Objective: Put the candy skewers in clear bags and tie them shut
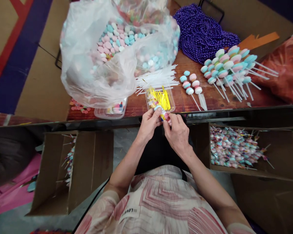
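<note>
Both hands meet at the table's front edge, over my lap. Between them is a candy skewer (164, 114) with pastel pieces, apparently in a clear wrapper. My left hand (148, 125) pinches its upper left end between thumb and fingers. My right hand (177, 131) is closed on its lower right end; the fingertips partly hide it. Just beyond lies a clear plastic tray (174, 103) holding gold twist ties (164, 98). White sticks (158, 77) are heaped behind the tray. To its right lie two candy skewers (187, 85), one with a bare white stick.
A large plastic bag (80, 71) of pastel candies fills the back left. Stacked candy skewers (227, 66) and purple bead strings (202, 32) occupy the right. Below the table stand cardboard boxes, one at left (84, 172), another at right (283, 152) with wrapped skewers. A small container (100, 113) sits left.
</note>
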`<state>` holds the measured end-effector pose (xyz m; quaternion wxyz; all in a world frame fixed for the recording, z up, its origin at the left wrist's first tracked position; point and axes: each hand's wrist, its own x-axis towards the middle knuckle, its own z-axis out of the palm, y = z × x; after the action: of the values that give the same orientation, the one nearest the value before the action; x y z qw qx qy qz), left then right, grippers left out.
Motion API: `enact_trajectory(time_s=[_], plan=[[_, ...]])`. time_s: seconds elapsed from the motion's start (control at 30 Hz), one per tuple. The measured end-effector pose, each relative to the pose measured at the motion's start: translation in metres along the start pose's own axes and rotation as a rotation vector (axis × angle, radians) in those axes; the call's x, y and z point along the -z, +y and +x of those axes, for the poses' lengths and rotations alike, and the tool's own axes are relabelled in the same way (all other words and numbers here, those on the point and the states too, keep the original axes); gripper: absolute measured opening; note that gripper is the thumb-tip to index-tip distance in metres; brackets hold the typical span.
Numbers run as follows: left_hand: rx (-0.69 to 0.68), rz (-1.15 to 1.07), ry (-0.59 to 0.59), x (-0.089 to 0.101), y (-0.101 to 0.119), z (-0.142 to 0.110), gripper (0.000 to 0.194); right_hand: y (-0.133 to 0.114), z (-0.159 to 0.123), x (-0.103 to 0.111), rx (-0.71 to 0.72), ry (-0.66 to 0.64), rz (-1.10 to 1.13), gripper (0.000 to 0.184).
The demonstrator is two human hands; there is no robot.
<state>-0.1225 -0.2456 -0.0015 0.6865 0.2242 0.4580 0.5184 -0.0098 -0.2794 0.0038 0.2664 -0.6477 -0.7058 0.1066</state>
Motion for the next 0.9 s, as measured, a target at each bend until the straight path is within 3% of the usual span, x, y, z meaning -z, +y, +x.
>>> enact_trajectory(time_s=[0.13,0.3,0.6,0.7,0.9], plan=[[-0.047,-0.042,-0.013,0.003,0.007,0.001,0.031,0.011,-0.004,0.018,-0.012,-0.057,0.159,0.034],[-0.097,-0.066,-0.022,0.004,0.01,0.002,0.034,0.025,-0.015,0.027,0.023,-0.18,0.336,0.02],[-0.104,-0.033,-0.112,0.004,0.005,-0.004,0.033,0.016,-0.016,-0.001,0.161,0.055,0.406,0.024],[-0.068,-0.048,-0.124,0.006,0.01,-0.004,0.034,0.014,-0.016,0.0,0.185,0.037,0.422,0.025],[-0.076,-0.114,-0.014,0.002,0.012,-0.002,0.029,0.01,-0.021,0.0,0.191,0.0,0.419,0.026]])
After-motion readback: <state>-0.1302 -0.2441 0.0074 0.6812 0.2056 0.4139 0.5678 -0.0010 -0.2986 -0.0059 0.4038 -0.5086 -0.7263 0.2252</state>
